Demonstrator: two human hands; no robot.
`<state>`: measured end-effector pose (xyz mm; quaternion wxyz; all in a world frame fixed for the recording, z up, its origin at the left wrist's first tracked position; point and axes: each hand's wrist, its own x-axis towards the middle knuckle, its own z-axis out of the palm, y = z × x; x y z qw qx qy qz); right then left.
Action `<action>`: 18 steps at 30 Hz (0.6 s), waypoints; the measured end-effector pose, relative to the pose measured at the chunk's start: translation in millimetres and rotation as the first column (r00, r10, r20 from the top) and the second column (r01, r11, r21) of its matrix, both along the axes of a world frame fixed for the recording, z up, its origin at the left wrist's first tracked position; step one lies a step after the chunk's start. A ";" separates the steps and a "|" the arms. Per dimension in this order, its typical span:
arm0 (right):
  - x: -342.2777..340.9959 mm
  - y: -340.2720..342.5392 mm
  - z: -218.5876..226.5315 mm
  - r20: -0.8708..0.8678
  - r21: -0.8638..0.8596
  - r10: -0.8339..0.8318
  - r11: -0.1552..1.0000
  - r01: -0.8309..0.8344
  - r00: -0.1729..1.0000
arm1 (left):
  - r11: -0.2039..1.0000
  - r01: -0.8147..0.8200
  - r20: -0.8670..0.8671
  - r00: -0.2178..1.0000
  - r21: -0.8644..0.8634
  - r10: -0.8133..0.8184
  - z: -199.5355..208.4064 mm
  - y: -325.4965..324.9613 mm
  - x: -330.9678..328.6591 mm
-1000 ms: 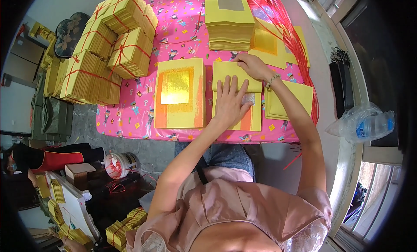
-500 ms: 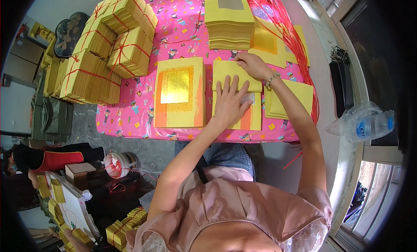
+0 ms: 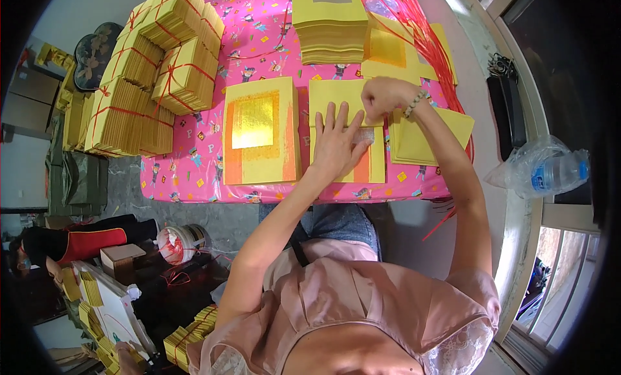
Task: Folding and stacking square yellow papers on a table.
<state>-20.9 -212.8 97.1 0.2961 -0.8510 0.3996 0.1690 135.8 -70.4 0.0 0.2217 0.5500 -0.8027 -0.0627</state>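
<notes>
Folded paper (image 3: 367, 165): lies on the pink surface (image 3: 194, 187), just right of the gold-square pile (image 3: 261, 132).
Pressing: probably best done with even weight, keeping the paper's edges lined up so the flap (image 3: 325, 92) cannot skew.
Paper look: yellow, plain flap over its far half; orange and a silvery patch show on the near half.
Left hand (image 3: 337, 140): grip spread open, laid flat across the paper, grasping nothing.
Right hand (image 3: 388, 98): at the flap's right end, fingers curled; I cannot tell how closed its grip is or whether it has paper.
Tied bundles (image 3: 158, 58): left of the pile and beyond it.
</notes>
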 end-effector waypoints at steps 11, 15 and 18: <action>3.6 10.9 -24.9 -0.109 0.118 -0.111 0.985 0.124 0.988 | 0.997 0.031 -0.042 0.999 0.064 -0.028 2.6 1.8 9.0; 2.4 10.6 -24.1 -0.075 0.148 -0.135 0.978 0.145 0.988 | 0.997 -0.053 0.064 0.997 0.061 0.049 -0.7 4.7 13.8; 3.6 11.4 -25.1 -0.077 0.115 -0.115 0.986 0.123 0.990 | 0.996 -0.071 0.059 0.996 0.051 0.068 -1.1 3.9 11.5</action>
